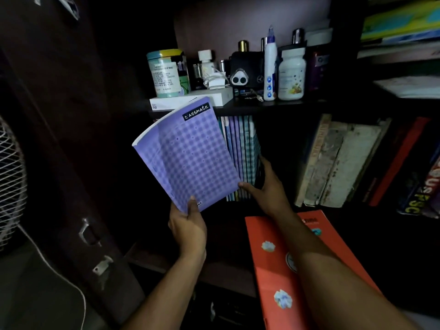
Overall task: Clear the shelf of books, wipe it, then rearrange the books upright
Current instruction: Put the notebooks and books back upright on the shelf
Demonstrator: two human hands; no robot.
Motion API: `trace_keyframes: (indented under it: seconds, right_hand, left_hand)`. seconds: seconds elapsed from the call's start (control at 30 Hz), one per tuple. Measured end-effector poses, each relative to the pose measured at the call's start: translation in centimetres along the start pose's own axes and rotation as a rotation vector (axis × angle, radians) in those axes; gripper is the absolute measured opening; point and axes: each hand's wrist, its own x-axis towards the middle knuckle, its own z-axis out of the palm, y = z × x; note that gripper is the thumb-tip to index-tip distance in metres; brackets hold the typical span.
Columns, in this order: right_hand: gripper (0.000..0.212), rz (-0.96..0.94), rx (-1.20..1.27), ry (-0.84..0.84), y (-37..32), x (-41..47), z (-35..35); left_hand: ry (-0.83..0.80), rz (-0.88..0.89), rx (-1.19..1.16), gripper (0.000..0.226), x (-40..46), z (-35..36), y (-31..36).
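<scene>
— Several notebooks (pixel 240 160) stand upright in the shelf (pixel 273 106) already, so I judge that I am in the last part, the rearranging. Whether the wiping was done, I cannot tell; the shelf is too dark.

— And what is in your hands?

— My left hand (pixel 188 225) pinches the lower corner of the purple notebook (pixel 188 153), thumb on the cover, and holds it tilted, just left of the standing notebooks and in front of them. My right hand (pixel 266 186) presses with rather straight fingers against the right side of that row, to keep it upright.

— What is left?

— This purple one must go in. The orange book (pixel 269 263) lies flat, below and right of the row, under my right forearm. The old books (pixel 338 163) to the right of the row lean, not upright.
</scene>
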Motion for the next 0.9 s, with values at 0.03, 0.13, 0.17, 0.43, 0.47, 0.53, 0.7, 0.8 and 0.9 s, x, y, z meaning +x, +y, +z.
trace_keyframes:
  seconds: [0.03,0.13,0.17,0.43,0.47,0.53,0.7,0.8,0.9]
  right_hand:
    - [0.098,0.006,0.001,-0.001,0.0,0.0,0.0]
    - [0.095,-0.003,-0.004,-0.008,-0.3,-0.1,0.0]
    - [0.094,-0.016,-0.014,-0.008,-0.4,-0.1,0.0]
    - [0.101,-0.033,-0.088,0.098,-1.6,-0.6,-0.4]
    - [0.105,-0.010,-0.091,0.137,-1.8,-0.6,-0.6]
    - [0.107,0.014,-0.099,0.202,-1.9,-0.6,-1.0]
    - [0.106,0.052,-0.107,0.270,-1.9,-0.6,-1.2]
    - [0.110,0.065,-0.051,0.238,-2.0,-0.7,-1.2]
    - [0.112,0.076,-0.067,0.220,-2.4,-0.9,-1.0]
  left_hand:
    - [-0.006,-0.003,-0.005,0.056,0.0,0.0,0.0]
    - [-0.001,-0.012,-0.031,0.058,0.0,-0.2,0.0]
    - [0.001,-0.025,-0.044,0.059,0.0,-0.1,0.2]
    - [0.019,-0.043,-0.092,0.059,-0.1,-0.1,0.5]
    - [0.015,-0.035,-0.093,0.058,-0.2,-0.2,0.6]
    - [0.000,-0.013,-0.093,0.058,-0.6,-0.1,1.1]
    - [-0.051,0.192,0.047,0.032,-1.9,-0.3,1.8]
    - [-0.112,0.316,0.120,0.019,-2.2,-0.3,1.6]
    - [-0.166,0.421,0.201,0.033,-2.2,-0.3,1.2]
